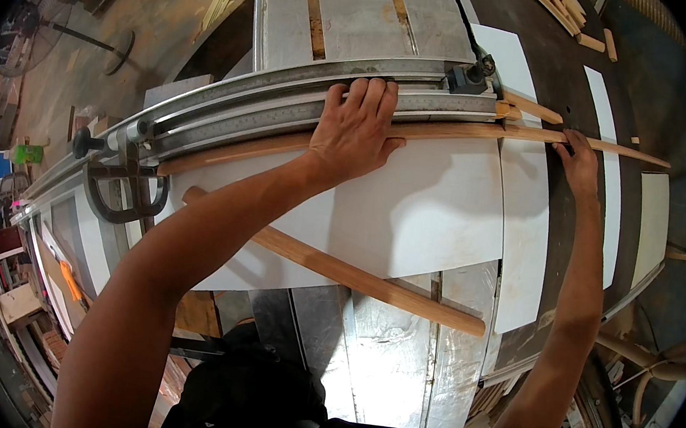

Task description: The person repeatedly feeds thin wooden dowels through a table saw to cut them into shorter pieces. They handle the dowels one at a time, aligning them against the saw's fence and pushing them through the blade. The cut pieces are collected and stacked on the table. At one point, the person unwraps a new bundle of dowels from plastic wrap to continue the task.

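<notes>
While left hand [358,124] clasps wooden strip [452,131] against fence [446,105], right hand [580,162] pinches it past white panel [526,233] edge.

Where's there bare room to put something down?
On the white board, between the long wooden strip and shorter wooden piece. The metal top below that piece looks bare too. It's crowded along the strip: metal fence, left hand, right hand.

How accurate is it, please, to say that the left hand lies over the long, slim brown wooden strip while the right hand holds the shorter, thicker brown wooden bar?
One part is wrong: the head view shows the right hand holding that same long, slim brown wooden strip. The left hand does lie over it.
</notes>
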Demonstrator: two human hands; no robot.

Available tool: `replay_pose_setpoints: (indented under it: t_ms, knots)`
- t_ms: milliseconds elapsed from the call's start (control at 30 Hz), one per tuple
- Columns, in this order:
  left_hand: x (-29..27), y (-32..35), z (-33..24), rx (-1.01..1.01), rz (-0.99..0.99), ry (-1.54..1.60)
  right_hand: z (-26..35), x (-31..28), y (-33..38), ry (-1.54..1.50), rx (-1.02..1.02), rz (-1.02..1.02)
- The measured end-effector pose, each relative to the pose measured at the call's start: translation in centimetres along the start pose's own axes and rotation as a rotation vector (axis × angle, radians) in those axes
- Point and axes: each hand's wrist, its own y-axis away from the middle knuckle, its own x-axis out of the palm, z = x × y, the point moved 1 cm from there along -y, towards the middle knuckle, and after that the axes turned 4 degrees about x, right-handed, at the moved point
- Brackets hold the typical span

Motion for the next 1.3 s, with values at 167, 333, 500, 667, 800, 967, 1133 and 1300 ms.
replay_pose_setpoints:
  t_ms: [167,333,500,667,800,967,1133,1300]
  knots:
    - [0.0,0.0,0.1,0.008,-0.011,-0.014,-0.2,0.2,-0.1,-0.028,0.0,-0.004]
    - [0.0,-0.1,-0.1,0.01,0.004,-0.03,-1.1,0.5,0.1,-0.032,-0.003,-0.009]
    - [-0.2,-0.2,0.0,-0.01,0.042,-0.026,-0.4,0.3,0.1,-0.01,0.013,-0.002]
    - [-0.3,-0.2,-0.1,-0.031,0.048,0.005,-0.2,0.1,0.4,-0.031,0.018,-0.019]
    - [-0.5,-0.2,0.0,-0.053,0.04,0.032,0.6,0.0,0.1,-0.03,0.024,-0.016]
    - [-0.2,-0.2,-0.2,-0.057,0.011,0.063,0.0,-0.8,1.2,-0.046,0.013,0.014]
    - [-0.3,0.0,-0.1,-0.073,0.003,0.09,0.4,-2.7,3.7,-0.032,0.074,0.116]
    - [-0.5,0.2,-0.2,-0.074,0.005,0.086,0.8,-4.3,7.1,-0.038,0.043,0.148]
